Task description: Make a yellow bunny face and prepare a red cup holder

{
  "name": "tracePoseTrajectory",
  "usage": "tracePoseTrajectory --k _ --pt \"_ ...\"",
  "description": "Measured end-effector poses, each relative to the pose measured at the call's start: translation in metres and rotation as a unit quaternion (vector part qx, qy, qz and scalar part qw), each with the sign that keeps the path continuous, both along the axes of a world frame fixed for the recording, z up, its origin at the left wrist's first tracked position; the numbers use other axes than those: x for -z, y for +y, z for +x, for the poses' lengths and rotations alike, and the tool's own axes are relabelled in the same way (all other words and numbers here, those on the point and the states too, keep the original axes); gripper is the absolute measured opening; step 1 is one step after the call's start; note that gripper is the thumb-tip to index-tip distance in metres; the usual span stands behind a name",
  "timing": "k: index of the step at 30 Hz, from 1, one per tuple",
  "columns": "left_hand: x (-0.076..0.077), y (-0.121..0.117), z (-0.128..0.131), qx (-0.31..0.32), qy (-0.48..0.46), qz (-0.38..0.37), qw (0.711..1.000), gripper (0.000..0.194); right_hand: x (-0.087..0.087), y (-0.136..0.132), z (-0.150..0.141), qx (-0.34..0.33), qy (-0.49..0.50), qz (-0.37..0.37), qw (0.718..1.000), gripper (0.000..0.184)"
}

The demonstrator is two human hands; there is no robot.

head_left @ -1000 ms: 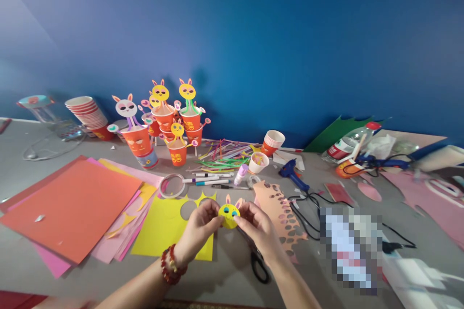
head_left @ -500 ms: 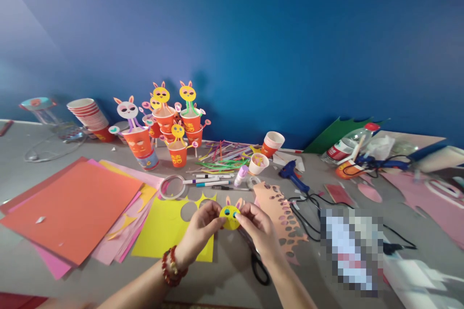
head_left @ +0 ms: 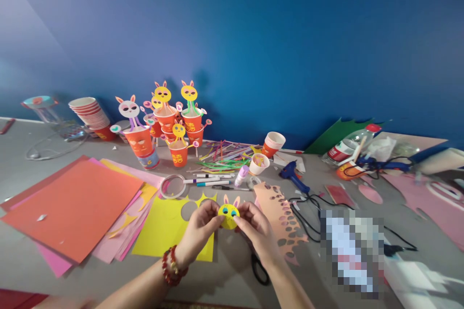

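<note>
Round yellow paper rabbit face (head_left: 228,221) sits pinched between fingers (head_left: 209,208).

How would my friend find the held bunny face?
Below the blue wall is a gray table. At its front, the left hand and right hand hold a yellow bunny face. Unlike the bunnies standing above cups, only this one is held.

Scissors (head_left: 253,266) partly hidden by the right grip (head_left: 258,226), pink sheet (head_left: 416,193) cropped at right.
</note>
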State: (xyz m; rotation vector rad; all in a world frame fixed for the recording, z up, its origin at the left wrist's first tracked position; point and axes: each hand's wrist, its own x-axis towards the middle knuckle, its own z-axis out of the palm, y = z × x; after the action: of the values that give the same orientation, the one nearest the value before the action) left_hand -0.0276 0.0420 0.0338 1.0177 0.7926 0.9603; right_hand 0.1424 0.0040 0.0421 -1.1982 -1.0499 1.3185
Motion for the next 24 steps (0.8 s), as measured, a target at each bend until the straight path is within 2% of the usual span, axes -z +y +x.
tracePoseTrajectory --k 10,15,18,21,24 --pt "0.004 0.000 0.000 -0.010 -0.011 -0.016 1.000 0.037 0.000 0.002 0.005 0.119 -0.031 0.020 0.992 0.040" --pt "0.005 -0.001 0.001 -0.012 -0.011 -0.015 1.000 0.038 0.011 0.000 0.005 0.116 -0.066 0.026 0.991 0.050" --pt "0.006 -0.001 0.001 -0.012 -0.010 -0.008 1.000 0.038 0.010 -0.002 0.004 0.101 -0.113 0.041 0.988 0.052" --pt "0.007 -0.001 0.001 -0.007 -0.002 0.002 1.000 0.037 0.003 0.000 0.003 0.063 -0.122 0.051 0.989 0.040" --pt "0.008 -0.001 0.001 0.000 0.008 0.022 1.000 0.037 -0.002 0.006 0.001 0.020 -0.073 0.047 0.996 0.030"
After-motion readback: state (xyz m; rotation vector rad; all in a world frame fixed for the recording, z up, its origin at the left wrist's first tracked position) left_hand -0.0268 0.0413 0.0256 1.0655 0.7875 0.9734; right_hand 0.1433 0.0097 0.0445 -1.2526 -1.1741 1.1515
